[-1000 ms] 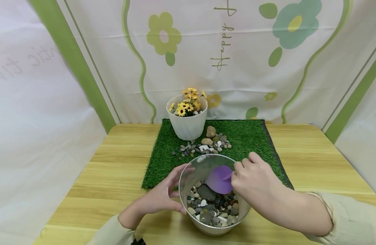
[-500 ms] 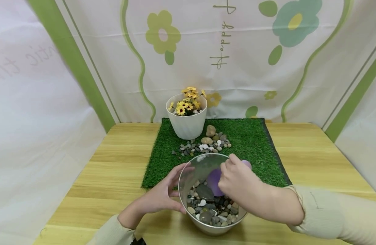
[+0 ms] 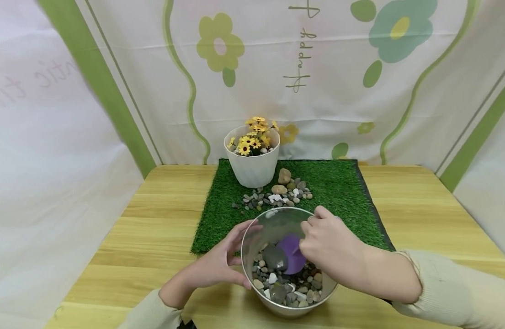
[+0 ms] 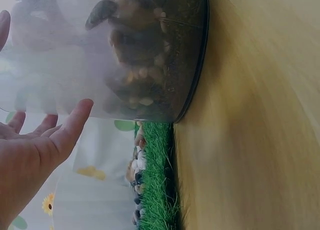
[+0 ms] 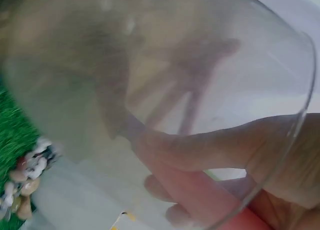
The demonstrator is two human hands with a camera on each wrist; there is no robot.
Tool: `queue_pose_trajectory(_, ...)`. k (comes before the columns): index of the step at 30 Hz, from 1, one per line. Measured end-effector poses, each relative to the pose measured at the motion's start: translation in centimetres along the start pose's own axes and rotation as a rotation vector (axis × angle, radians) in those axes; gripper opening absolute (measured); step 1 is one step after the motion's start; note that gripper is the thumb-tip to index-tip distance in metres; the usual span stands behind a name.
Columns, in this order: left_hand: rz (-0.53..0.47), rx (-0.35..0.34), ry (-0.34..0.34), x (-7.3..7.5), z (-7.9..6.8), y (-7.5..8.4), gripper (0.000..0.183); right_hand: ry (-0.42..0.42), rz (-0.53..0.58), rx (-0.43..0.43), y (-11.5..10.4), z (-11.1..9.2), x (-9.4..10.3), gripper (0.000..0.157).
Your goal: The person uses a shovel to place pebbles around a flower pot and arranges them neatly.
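A clear bucket [image 3: 286, 311] stands on the wooden table, with mixed pebbles [image 3: 301, 288] in its bottom. My left hand [image 3: 219, 262] lies along the bucket's left side, thumb toward the front and fingers spread round the back. In the left wrist view, a fingertip [image 4: 82, 106] meets the cloudy wall. My right hand [image 3: 332, 251] reaches over the right rim and grips the handle of a small purple shovel [image 3: 291, 258]. The handle [image 5: 187, 187] looks reddish in the right wrist view. The blade is down among the pebbles, right beside a large dark grey stone [image 3: 274, 257].
Behind the bucket lies a green turf mat [image 3: 334, 192] with a loose pile of pebbles [image 3: 273, 198] on it. A white pot [image 3: 253, 171] of yellow flowers [image 3: 254, 139] stands at its back left. A printed cloth [image 3: 318, 105] hangs behind the table.
My right hand moved left and inward, then slightly back right, taking the shovel blade lower into the pebbles. The large grey stone has shifted and tilted at the blade. My left hand stays put.
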State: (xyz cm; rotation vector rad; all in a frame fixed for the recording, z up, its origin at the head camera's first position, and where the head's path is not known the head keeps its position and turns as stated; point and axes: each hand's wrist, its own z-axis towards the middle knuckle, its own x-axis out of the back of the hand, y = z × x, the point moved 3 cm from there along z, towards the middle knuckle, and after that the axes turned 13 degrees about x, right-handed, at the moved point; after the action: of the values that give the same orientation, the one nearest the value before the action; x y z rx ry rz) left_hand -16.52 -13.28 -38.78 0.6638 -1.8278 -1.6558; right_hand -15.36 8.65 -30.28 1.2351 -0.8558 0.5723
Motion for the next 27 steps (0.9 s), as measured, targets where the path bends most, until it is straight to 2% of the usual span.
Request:
queue_pose_trajectory(7,-0.041,-0.008,-0.029,-0.3,0.4,0.1,0.107,0.029,0.085,-0.011,0.5,-0.1,-0.6,0.040)
queue_pose_trajectory(12,-0.024,-0.015,-0.003,0.0,0.1,0.0,0.107,0.070,0.104,-0.018,0.7,0.1,-0.9,0.044)
queue_pose_trajectory(16,-0.035,-0.042,-0.004,0.3,-0.1,0.1,0.106,0.061,0.035,-0.026,0.7,1.1,-1.1,0.034)
queue_pose_trajectory(20,-0.036,-0.018,0.000,0.5,-0.2,0.1,0.106,0.083,0.029,0.039,0.3,1.1,-0.5,0.026)
queue_pose_trajectory(24,-0.044,0.004,0.000,0.3,-0.2,0.1,0.106,0.130,0.090,0.028,0.3,0.4,0.0,0.016)
queue_pose_trajectory(27,-0.052,0.005,-0.015,0.0,0.0,0.1,0.105,0.124,0.164,0.000,0.4,0.0,-0.2,0.012)
